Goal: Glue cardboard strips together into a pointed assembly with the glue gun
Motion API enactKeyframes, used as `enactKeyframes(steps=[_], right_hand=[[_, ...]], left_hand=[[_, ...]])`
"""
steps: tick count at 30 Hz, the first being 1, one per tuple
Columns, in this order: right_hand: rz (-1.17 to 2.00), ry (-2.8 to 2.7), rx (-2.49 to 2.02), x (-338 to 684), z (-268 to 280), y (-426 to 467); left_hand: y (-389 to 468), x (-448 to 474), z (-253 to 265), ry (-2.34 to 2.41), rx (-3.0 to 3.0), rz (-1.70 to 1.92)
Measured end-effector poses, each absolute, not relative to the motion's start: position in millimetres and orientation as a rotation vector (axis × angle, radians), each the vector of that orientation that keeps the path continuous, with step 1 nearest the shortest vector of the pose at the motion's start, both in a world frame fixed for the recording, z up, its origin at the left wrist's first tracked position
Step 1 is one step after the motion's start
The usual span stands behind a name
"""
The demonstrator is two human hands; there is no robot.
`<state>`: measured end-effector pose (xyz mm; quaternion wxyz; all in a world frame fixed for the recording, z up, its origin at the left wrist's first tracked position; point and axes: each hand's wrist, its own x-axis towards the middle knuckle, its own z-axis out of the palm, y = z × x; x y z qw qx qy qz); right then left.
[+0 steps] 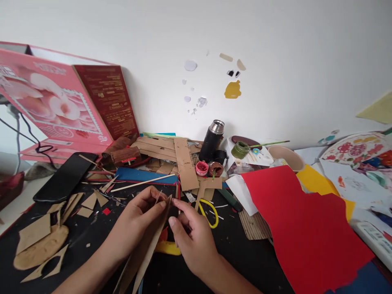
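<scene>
My left hand (141, 216) pinches a folded piece of brown cardboard (154, 241) near its upper tip, thumb on the near side. The cardboard stands on edge, its long faces running down toward the bottom of the view. My right hand (194, 237) is just to the right, its index fingertip at the cardboard's tip; thumb and index are apart, the other fingers curled. Whether the fingertip touches the cardboard I cannot tell. Beneath the hands lies a yellow-handled tool (168, 248), partly hidden. A yellow scissors handle (217, 218) shows right behind my right hand.
Cardboard scraps (43, 237) and a black phone (63, 177) lie left. Behind stand a pink box (58, 98), a black thermos (211, 143), a red paint jar (201, 168) and a green paint jar (240, 150). A large red paper sheet (303, 224) covers the right side.
</scene>
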<state>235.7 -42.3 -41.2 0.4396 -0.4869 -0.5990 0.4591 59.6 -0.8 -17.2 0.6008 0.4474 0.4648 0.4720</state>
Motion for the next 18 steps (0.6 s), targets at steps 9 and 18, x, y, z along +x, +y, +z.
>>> enactKeyframes(steps=[9, 18], right_hand=[[1.420, -1.269, -1.232, 234.8, -45.3, -47.5], [1.305, -1.410, -1.246, 234.9, -43.6, -44.4]], left_hand=[[-0.3, 55.3, -17.7, 1.116, 1.108, 1.033], [5.4, 54.0, -25.1, 1.075, 1.129, 1.044]])
